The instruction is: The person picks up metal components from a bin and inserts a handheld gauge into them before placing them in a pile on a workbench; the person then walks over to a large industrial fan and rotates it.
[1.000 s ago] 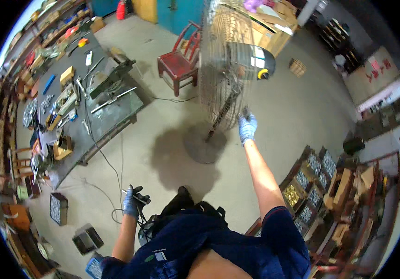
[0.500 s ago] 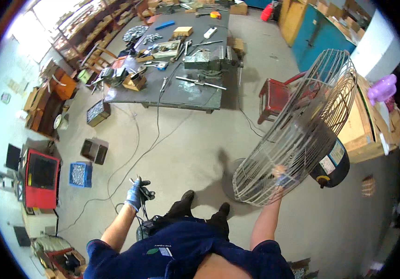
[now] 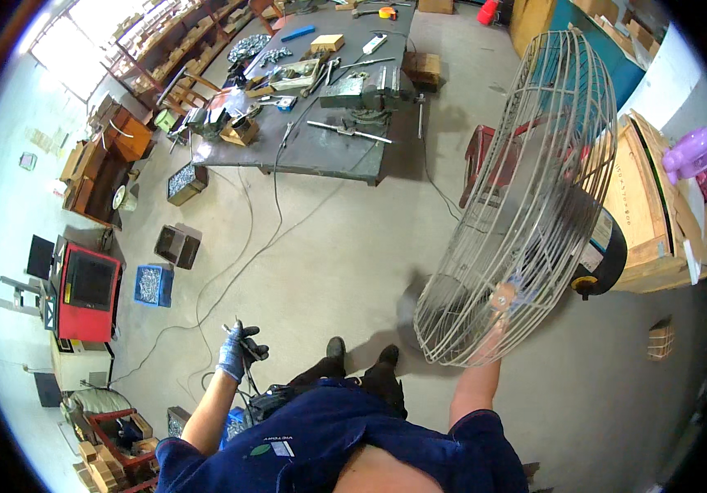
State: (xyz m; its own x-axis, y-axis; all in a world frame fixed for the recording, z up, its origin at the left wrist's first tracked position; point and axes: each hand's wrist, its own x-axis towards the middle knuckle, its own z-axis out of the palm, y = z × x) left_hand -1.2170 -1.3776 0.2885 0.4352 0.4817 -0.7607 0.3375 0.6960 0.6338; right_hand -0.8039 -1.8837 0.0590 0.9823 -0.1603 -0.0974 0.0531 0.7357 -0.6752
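Note:
My left hand (image 3: 237,352), in a blue and black glove, is closed around a thin metal-tipped tool (image 3: 237,322) with a narrow end poking out past the fingers. Its exact kind does not show. A dark cable (image 3: 252,381) hangs below that hand. On the right, my right hand (image 3: 504,297) shows through the wire cage of a large floor fan (image 3: 526,214). Wires cross in front of the hand and forearm, and whether its fingers grip the cage cannot be made out. The fan's black motor housing (image 3: 604,259) sticks out at the cage's right side.
A dark workbench (image 3: 312,156) with a vise (image 3: 382,94) and scattered tools stands ahead. Cables (image 3: 264,246) cross the floor. A blue crate (image 3: 154,285) of small metal parts lies left. A red chair (image 3: 478,160) and wooden crate (image 3: 641,205) stand near the fan.
The fan cage appears more upright, and its top has shifted up in the view. My right hand shows lower down and farther left against the motor housing. My left hand keeps its hold.

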